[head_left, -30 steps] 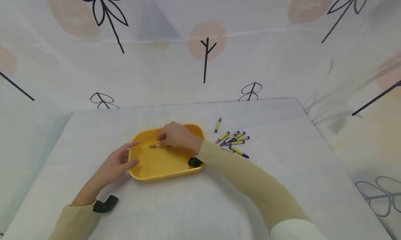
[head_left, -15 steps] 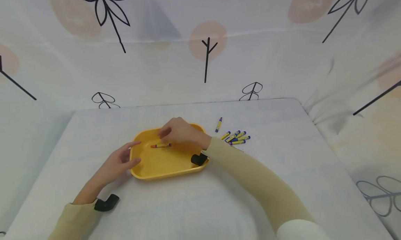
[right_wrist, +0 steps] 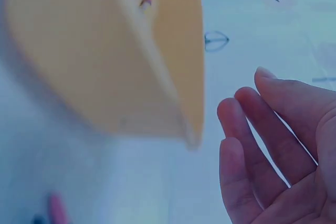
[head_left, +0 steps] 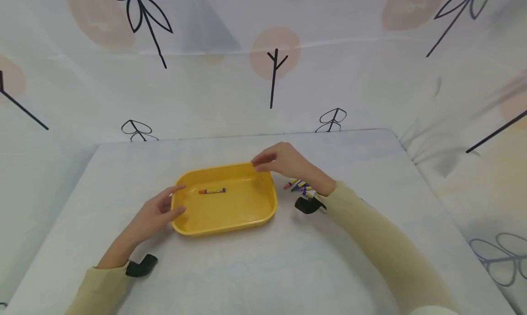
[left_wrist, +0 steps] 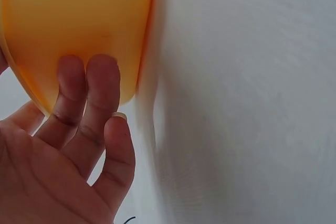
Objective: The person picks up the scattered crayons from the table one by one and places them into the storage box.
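Note:
A yellow plastic tray (head_left: 230, 213) lies on the table with one orange crayon (head_left: 212, 191) inside it, towards the left. My left hand (head_left: 151, 216) grips the tray's left edge; its thumb and index finger reach over the rim, while other fingers (left_wrist: 102, 85) rest against the outer wall in the left wrist view. Above the back right corner of the tray is my right hand (head_left: 284, 160), holding nothing, its fingers loosely bent. Several crayons (head_left: 299, 186) lie in a pile right of the tray, partly hidden by the right hand and wrist.
A white cloth covers the table (head_left: 247, 269). Behind it rises a patterned fabric backdrop (head_left: 214, 91) with plant drawings. Each wrist carries a black camera mount, the right one (head_left: 308, 205) hanging near the crayon pile.
My right hand has let go of the orange crayon, leaving it in the tray, and has moved right and away towards the pile. My left hand stays on the tray's edge.

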Action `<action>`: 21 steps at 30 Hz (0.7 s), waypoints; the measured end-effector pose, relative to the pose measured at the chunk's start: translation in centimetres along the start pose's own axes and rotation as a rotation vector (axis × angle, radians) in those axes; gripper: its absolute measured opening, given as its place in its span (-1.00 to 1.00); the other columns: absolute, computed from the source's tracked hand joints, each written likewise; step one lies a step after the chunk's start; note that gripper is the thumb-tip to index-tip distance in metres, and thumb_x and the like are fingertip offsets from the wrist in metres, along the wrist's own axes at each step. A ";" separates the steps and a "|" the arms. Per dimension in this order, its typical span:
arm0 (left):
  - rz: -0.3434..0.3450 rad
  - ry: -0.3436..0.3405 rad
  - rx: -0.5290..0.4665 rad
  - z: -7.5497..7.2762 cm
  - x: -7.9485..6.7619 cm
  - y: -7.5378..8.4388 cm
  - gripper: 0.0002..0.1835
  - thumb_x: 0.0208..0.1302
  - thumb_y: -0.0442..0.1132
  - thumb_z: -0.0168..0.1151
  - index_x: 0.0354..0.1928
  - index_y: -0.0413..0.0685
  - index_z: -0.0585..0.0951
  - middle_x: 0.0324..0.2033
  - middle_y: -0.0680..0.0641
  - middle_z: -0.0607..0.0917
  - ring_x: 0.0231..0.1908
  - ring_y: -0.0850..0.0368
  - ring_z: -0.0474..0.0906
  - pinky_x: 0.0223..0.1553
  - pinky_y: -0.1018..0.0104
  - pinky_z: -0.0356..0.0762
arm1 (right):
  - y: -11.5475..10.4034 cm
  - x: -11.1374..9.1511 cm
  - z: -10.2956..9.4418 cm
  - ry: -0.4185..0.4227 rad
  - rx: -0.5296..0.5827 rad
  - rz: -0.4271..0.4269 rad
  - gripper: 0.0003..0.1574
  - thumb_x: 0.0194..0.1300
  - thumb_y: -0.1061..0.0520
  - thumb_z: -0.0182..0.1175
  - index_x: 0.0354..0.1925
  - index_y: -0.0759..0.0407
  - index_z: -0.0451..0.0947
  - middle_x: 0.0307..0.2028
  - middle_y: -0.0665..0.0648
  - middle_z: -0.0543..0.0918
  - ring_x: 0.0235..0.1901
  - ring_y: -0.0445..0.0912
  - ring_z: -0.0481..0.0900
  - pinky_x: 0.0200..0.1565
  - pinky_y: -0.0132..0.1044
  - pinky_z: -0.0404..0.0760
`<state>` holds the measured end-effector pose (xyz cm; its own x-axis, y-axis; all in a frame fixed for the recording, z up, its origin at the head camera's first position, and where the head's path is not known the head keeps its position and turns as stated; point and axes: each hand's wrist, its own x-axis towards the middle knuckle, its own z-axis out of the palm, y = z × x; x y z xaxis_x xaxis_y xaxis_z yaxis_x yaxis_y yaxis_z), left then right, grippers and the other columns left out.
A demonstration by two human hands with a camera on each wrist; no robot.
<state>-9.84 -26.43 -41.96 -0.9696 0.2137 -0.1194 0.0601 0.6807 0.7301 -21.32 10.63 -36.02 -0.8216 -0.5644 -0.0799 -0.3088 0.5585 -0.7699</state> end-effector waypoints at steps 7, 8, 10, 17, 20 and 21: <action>-0.035 -0.011 0.035 0.0 0.0 0.2 -0.31 0.38 0.08 0.24 0.47 0.13 0.29 -0.02 -0.19 0.62 -0.23 0.01 0.52 -0.24 0.18 0.50 | 4.9 -5.5 -2.3 0.091 -0.026 0.050 -0.74 0.33 0.05 0.34 -0.05 0.09 0.74 -0.17 -0.05 0.75 -0.16 -0.10 0.65 -0.11 -0.17 0.61; -0.042 -0.016 0.037 0.0 0.1 0.2 -0.31 0.38 0.09 0.24 0.47 0.14 0.28 -0.09 -0.16 0.63 -0.27 0.02 0.51 -0.28 0.19 0.48 | 5.6 -6.3 -2.4 0.098 -0.033 0.061 -0.73 0.32 0.06 0.35 -0.04 0.10 0.73 -0.17 -0.04 0.75 -0.17 -0.09 0.65 -0.12 -0.18 0.61; -0.050 -0.028 0.043 0.0 0.1 0.1 -0.30 0.39 0.11 0.22 0.48 0.17 0.26 -0.21 -0.12 0.62 -0.32 0.04 0.49 -0.33 0.20 0.45 | 7.0 -7.9 -2.5 0.104 -0.035 0.088 -0.73 0.30 0.08 0.36 -0.04 0.10 0.73 -0.19 -0.04 0.74 -0.18 -0.09 0.63 -0.13 -0.19 0.60; -0.032 -0.050 0.031 -0.1 0.1 -0.2 -0.30 0.41 0.09 0.20 0.50 0.21 0.22 -0.09 -0.15 0.66 -0.27 0.05 0.55 -0.26 0.17 0.48 | 10.7 -11.5 -2.0 0.108 -0.093 0.123 -0.79 0.24 0.15 0.40 -0.13 0.15 0.71 -0.31 -0.04 0.68 -0.29 -0.11 0.58 -0.23 -0.30 0.56; -0.020 -0.050 0.032 -0.1 0.1 -0.2 -0.30 0.41 0.09 0.20 0.51 0.20 0.22 0.01 -0.18 0.64 -0.22 0.05 0.56 -0.23 0.16 0.49 | 11.0 -12.1 -1.9 0.095 -0.112 0.148 -0.75 0.20 0.13 0.43 -0.16 0.18 0.68 -0.37 -0.02 0.63 -0.33 -0.11 0.53 -0.28 -0.33 0.52; -0.017 -0.049 0.036 -0.1 0.1 -0.2 -0.30 0.41 0.09 0.20 0.51 0.20 0.22 0.02 -0.18 0.64 -0.22 0.05 0.56 -0.23 0.17 0.49 | 11.0 -12.2 -1.8 0.089 -0.117 0.156 -0.74 0.19 0.12 0.44 -0.16 0.18 0.66 -0.38 -0.02 0.61 -0.34 -0.10 0.52 -0.29 -0.33 0.51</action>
<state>-9.97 -26.58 -42.07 -0.9579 0.2348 -0.1650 0.0527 0.7090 0.7032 -15.57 24.73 -42.37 -0.9013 -0.4127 -0.1318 -0.2239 0.7042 -0.6738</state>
